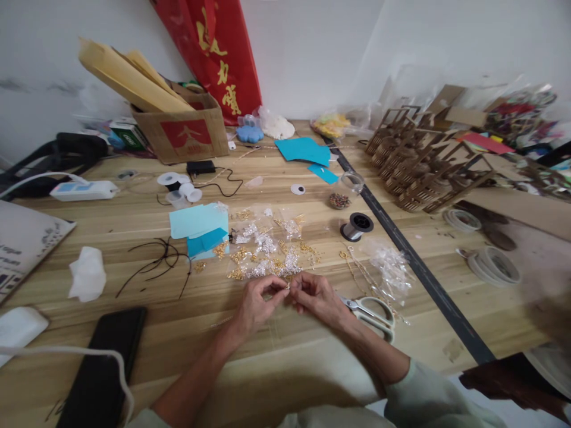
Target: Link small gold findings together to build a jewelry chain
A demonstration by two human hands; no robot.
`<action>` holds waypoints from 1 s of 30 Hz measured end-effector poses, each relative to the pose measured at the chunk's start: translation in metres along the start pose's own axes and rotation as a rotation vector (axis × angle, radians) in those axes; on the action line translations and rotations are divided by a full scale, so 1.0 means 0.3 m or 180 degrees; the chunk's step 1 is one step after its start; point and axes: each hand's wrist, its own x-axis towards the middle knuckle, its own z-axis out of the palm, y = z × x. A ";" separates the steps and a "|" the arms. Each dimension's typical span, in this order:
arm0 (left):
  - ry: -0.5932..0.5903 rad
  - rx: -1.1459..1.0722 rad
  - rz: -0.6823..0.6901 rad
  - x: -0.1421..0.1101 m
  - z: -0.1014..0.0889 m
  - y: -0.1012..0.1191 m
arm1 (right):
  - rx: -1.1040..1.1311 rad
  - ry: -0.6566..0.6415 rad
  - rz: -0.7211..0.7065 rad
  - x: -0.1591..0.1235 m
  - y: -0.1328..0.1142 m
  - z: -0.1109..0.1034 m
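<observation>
My left hand and my right hand meet at the fingertips over the wooden table. Both are closed in a pinch on something tiny and pale between them, too small to name. Just beyond my fingers lie small bags of silver findings and gold findings, with loose gold bits scattered alongside. Beside my right wrist rest scissors with pale handles, partly under the forearm. Fine chains and crumpled clear plastic bags lie to the right of my right hand.
A wire spool and a jar of beads stand beyond my right hand. Left are black cords, teal cards and a phone. Wooden baskets stand back right; a cardboard box stands back left. A dark strip crosses the table.
</observation>
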 end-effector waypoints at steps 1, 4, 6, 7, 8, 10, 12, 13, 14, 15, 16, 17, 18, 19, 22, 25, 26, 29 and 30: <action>-0.0002 -0.0052 -0.0047 0.001 0.001 -0.006 | 0.0005 -0.0009 -0.0009 0.000 -0.001 0.000; 0.0029 -0.0220 -0.0168 0.004 0.003 -0.021 | 0.0008 -0.0036 -0.0026 -0.001 -0.007 0.002; 0.0060 -0.0344 -0.0213 0.007 0.002 -0.027 | 0.0018 -0.0068 -0.0021 -0.001 -0.012 0.003; 0.0064 -0.0399 -0.0237 0.008 0.002 -0.028 | 0.0023 -0.0086 -0.0014 0.000 -0.014 0.004; 0.0062 -0.0447 -0.0265 0.008 0.001 -0.028 | 0.0029 -0.0102 -0.0003 0.000 -0.016 0.005; 0.0049 -0.0503 -0.0324 0.009 -0.001 -0.027 | 0.0031 -0.0127 0.0027 0.000 -0.018 0.006; 0.0063 -0.0519 -0.0359 0.010 -0.002 -0.026 | 0.0045 -0.0160 0.0067 -0.002 -0.019 0.006; 0.0076 -0.0515 -0.0371 0.010 -0.002 -0.026 | 0.0056 -0.0188 0.0082 -0.003 -0.019 0.006; 0.0096 -0.0512 -0.0378 0.009 -0.002 -0.027 | 0.0062 -0.0224 0.0096 -0.004 -0.019 0.005; 0.0119 -0.0511 -0.0382 0.009 -0.001 -0.028 | 0.0064 -0.0255 0.0107 -0.005 -0.019 0.005; 0.0136 -0.0513 -0.0379 0.009 -0.001 -0.029 | 0.0067 -0.0276 0.0114 -0.005 -0.019 0.005; 0.0148 -0.0514 -0.0371 0.009 0.000 -0.030 | 0.0069 -0.0286 0.0115 -0.006 -0.018 0.005; 0.0157 -0.0509 -0.0358 0.009 0.000 -0.031 | 0.0070 -0.0290 0.0112 -0.006 -0.018 0.004; 0.0166 -0.0494 -0.0338 0.009 0.000 -0.031 | 0.0072 -0.0289 0.0104 -0.005 -0.017 0.004; 0.0180 -0.0397 -0.0287 0.010 0.000 -0.028 | 0.0053 -0.0261 0.0090 -0.004 -0.017 0.004; 0.0199 -0.0324 -0.0251 0.009 0.000 -0.026 | 0.0030 -0.0216 0.0125 -0.003 -0.016 0.004; 0.0210 -0.0308 -0.0239 0.008 0.001 -0.025 | 0.0033 -0.0212 0.0134 -0.002 -0.015 0.003; 0.0226 -0.0274 -0.0201 0.006 0.003 -0.025 | 0.0060 -0.0207 0.0127 -0.001 -0.014 0.003; 0.0220 -0.0268 -0.0191 0.005 0.003 -0.024 | 0.0066 -0.0200 0.0117 -0.001 -0.013 0.004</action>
